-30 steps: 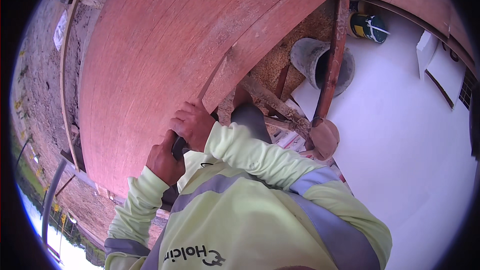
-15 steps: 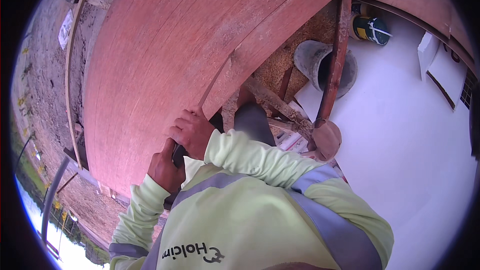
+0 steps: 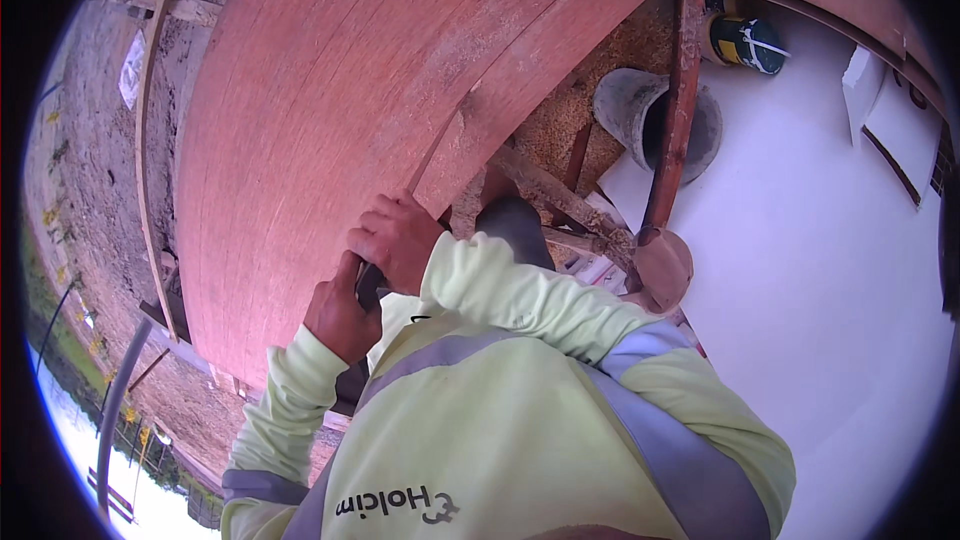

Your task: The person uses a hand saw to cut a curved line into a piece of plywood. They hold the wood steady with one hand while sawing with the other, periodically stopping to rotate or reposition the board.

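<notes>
A large sheet of reddish plywood [image 3: 320, 80] fills the upper middle, with sawdust along a line near its right edge. A long thin saw blade [image 3: 440, 142] runs up across the board from a dark handle [image 3: 368, 282]. My left hand [image 3: 340, 315] is wrapped round that handle, low at the board's near edge. My right hand [image 3: 398, 245], just above and right of it, is closed over the top of the saw's handle, fingers curled. Below the board, part of my dark-clad leg [image 3: 510, 222] shows.
Wooden braces [image 3: 678, 90] and sawdust lie beside the board. A grey bucket [image 3: 625, 115] and a dark green pail [image 3: 752, 45] stand at upper right by white panels [image 3: 885, 120] on a white floor [image 3: 800, 290]. Rough ground with a long batten [image 3: 145, 170] is at left.
Both hands and the saw handle have moved slightly up and to the right compared with half a second ago. The surroundings are slightly shifted in view.
</notes>
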Available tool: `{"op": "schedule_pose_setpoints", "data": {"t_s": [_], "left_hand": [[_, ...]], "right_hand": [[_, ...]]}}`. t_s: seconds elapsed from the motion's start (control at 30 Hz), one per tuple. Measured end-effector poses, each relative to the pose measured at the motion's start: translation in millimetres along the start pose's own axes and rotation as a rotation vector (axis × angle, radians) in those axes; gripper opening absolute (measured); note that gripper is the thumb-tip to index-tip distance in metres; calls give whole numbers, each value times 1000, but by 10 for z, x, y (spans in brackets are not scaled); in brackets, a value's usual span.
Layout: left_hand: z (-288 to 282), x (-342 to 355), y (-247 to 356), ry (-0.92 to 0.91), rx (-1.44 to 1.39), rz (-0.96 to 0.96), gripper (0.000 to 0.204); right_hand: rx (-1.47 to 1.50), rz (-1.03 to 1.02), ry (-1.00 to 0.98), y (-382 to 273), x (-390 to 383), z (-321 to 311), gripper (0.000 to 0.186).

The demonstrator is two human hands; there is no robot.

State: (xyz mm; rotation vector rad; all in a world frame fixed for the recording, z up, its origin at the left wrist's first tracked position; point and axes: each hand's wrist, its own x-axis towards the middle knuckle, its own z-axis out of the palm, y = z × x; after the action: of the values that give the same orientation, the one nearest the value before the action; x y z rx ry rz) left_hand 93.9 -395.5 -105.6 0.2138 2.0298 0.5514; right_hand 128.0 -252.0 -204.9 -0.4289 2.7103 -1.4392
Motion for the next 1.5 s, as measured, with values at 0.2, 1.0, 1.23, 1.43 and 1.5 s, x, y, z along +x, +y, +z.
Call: {"op": "schedule_pose_setpoints", "data": {"t_s": [0.2, 1.0, 1.23, 1.43, 1.5], "left_hand": [[241, 1084, 31, 31, 3, 93, 38], [195, 958, 33, 30, -52, 52, 44], [16, 103, -28, -30, -23, 6, 38], [484, 1915, 296, 108, 15, 79, 38], [350, 1634, 187, 78, 10, 71, 35]], "right_hand": [[-58, 114, 29, 959, 153, -23, 40], [38, 134, -155, 926, 197, -80, 42], [120, 99, -81, 75, 13, -7, 23], [115, 132, -86, 1834, 265, -319, 37], [26, 96, -57, 1619, 250, -175, 35]]}}
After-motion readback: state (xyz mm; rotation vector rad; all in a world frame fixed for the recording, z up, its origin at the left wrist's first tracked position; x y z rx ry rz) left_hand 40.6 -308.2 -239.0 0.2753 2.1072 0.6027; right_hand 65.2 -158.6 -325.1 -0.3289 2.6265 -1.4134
